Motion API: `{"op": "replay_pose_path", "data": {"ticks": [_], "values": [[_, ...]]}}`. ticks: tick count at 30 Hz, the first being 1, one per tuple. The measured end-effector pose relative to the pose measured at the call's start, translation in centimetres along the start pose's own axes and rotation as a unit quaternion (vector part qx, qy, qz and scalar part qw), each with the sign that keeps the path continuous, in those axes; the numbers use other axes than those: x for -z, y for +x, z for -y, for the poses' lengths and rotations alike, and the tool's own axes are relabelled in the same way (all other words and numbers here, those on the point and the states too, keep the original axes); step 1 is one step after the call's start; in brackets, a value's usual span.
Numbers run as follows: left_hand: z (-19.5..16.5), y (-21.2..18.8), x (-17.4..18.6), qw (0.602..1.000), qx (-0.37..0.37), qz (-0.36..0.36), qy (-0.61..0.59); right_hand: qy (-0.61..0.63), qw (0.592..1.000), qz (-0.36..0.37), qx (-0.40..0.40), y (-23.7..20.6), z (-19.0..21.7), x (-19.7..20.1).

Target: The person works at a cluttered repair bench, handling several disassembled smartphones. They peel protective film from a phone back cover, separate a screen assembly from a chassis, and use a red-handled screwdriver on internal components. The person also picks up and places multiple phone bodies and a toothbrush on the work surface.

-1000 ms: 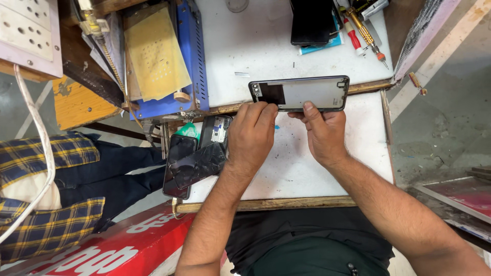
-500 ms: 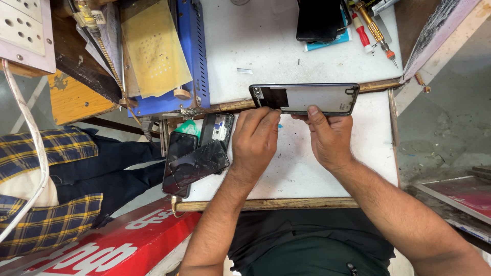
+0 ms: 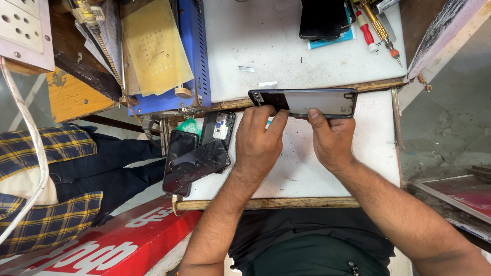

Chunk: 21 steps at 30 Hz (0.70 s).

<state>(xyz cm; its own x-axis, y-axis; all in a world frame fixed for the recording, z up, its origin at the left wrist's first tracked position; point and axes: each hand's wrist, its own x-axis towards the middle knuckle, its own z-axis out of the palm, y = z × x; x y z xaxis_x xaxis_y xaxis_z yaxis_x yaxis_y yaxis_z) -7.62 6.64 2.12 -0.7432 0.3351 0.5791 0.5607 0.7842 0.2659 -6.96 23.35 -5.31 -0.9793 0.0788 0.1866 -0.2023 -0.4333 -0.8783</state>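
Desk: white work surface with a wooden edge, filling the centre of the frame; a second white surface lies above it, past a wooden strip
Blue machine: upper left of centre, a yellowish pad lying on its top
Another person: lower left of the frame, only a checked sleeve and dark trousers show
Phone: dark slab with a pale grey panel across most of its face, held on edge just above the centre of the frame, at the far border of the desk
Stack of phones: left edge of the desk, several dark handsets overlapping, the top one with a cracked screen
Left hand: curled, fingers closed on the near long edge of the phone towards its left end, thumb hidden
Right hand: curled, fingertips pressed against the near edge of the phone towards its right end, gripping it together with the other hand
Screwdrivers: upper right, red and yellow handles, well apart from the hands
Progress: I judge the phone work to be early or midway; the handset looks whole, no part lies loose beside it, and the tools are untouched, so any opening or refitting seems still to come
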Motion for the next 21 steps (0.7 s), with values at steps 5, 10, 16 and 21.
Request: {"op": "replay_pose_path", "data": {"ticks": [5,10,16,21], "values": [[-0.1,0.1,1.9,0.998,0.001,0.007,-0.056,0.042,0.999,-0.006,-0.027,0.7,0.5,-0.2],[1.4,-2.4,5.1,0.991,0.098,-0.026,-0.091,0.076,0.993,-0.050,-0.073,1.7,1.8,-0.2],[1.7,-7.5,5.0,0.931,0.314,0.072,-0.170,0.073,0.993,-0.029,-0.091,1.2,2.4,-0.7],[0.3,-10.9,1.7,0.972,0.213,0.078,-0.062,0.065,0.994,-0.016,-0.088,0.7,2.1,-0.8]]}}
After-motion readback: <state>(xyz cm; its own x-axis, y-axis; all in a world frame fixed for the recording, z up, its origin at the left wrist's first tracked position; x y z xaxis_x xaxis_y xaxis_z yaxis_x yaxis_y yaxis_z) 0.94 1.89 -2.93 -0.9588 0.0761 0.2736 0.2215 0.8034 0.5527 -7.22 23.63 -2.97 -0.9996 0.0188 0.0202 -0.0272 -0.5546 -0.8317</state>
